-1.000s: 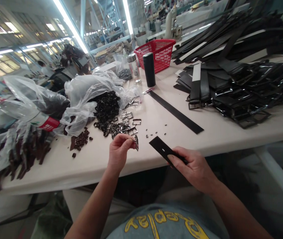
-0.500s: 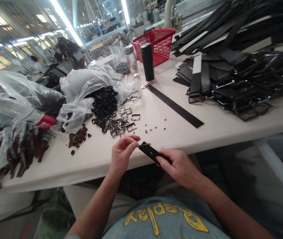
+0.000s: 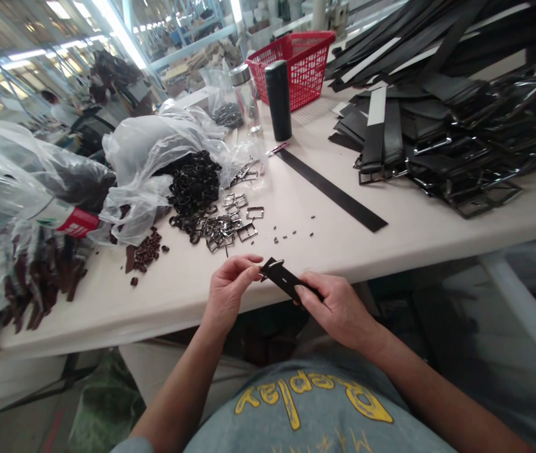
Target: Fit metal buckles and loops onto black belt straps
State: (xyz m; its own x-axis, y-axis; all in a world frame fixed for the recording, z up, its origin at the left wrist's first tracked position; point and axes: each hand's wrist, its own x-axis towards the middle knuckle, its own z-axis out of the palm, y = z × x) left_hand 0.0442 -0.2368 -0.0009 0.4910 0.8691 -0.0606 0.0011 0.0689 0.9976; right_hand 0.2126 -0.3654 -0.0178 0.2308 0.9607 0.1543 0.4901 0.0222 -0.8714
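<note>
The right hand (image 3: 338, 308) grips a black strap (image 3: 287, 283); the left hand (image 3: 230, 290) pinches a metal buckle (image 3: 276, 263) at the strap's tip.

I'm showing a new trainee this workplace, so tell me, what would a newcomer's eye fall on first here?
Probably the bright red basket toward the back of the table, behind a dark flask. Next, the big heap of black straps with shiny buckles on the right. In the foreground, the left hand pinches a metal buckle at the slotted strap gripped by the right hand.
</note>
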